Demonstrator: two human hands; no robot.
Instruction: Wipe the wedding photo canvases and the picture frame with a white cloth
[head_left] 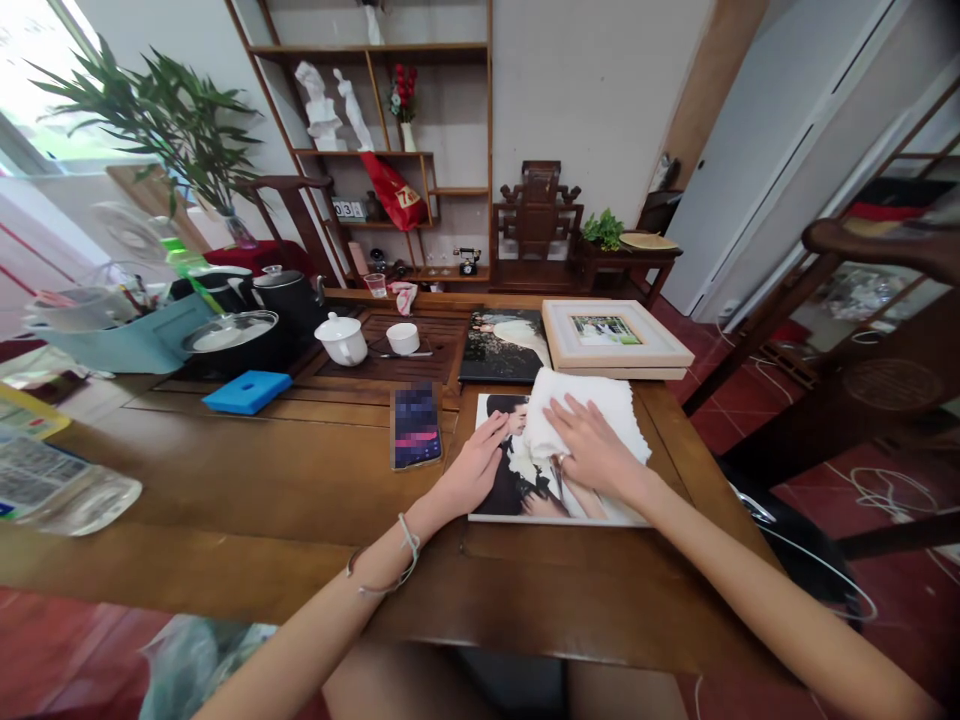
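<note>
Fingers spread, your right hand (600, 452) lay on a cloth (606, 394) over a photo (528, 472) near the table's (570, 590) right edge; your left hand (471, 474), unclenched, touched the photo.

Before me, the brown wooden surface (315, 450) carries a photo (517, 482) near me, with a dark picture (495, 352) and pale frames (654, 342) lying just beyond it. Left of the photo I see a phone (417, 430); farther left, a blue block (247, 392) and a clear bottle (71, 490).

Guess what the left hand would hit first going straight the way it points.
The left hand would probably meet the white cloth under the right hand first; the gap is unclear.
</note>
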